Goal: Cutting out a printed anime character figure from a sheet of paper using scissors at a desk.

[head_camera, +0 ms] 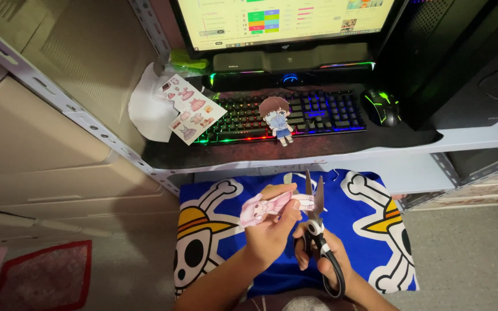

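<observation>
Head view: pink paper doll cutout (pixel 272 206) pinched in left hand (pixel 269 230), fingers closed on it, held over blue cloth with skull-and-straw-hat print (pixel 364 224). Right hand (pixel 324 262) grips black-handled scissors (pixel 316 227), fingers through the loops, blades slightly parted, touching the cutout's right end. On the bench above: second paper doll with brown hair (pixel 278 119) lying on rainbow-backlit keyboard (pixel 318 112), paper sheet of doll outfits (pixel 191 107) left of it.

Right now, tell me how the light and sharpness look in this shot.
Head view: dim room, lit mostly by the bright monitor, washed out in places, and the rainbow glow of the keyboard. The left hand holding the pink paper doll and the right hand on the scissors are fairly sharp; edges bend from the wide lens.
</observation>
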